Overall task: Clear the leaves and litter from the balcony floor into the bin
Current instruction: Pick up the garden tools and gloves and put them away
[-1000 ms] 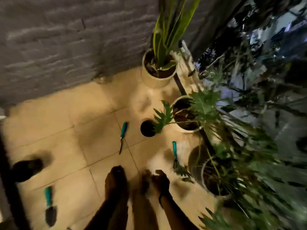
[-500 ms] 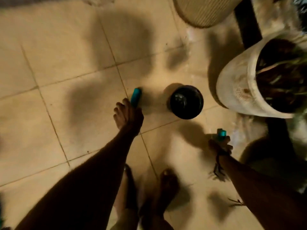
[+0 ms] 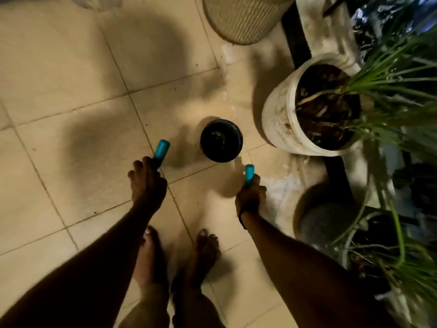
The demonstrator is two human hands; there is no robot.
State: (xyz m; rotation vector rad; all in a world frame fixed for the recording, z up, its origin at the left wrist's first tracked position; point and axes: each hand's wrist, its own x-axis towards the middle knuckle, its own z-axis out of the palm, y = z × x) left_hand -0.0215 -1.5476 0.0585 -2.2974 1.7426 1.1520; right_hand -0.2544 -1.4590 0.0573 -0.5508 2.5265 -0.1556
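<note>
text: none readable | labels: none | signs: none

Soiled white planter; possibly wicker pot.

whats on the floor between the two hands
Head view: only bare floor tile with a grout line between the left hand and right hand.

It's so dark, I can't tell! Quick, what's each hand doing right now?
Left hand: gripping a teal tool handle.
Right hand: gripping a second teal handle.
</note>
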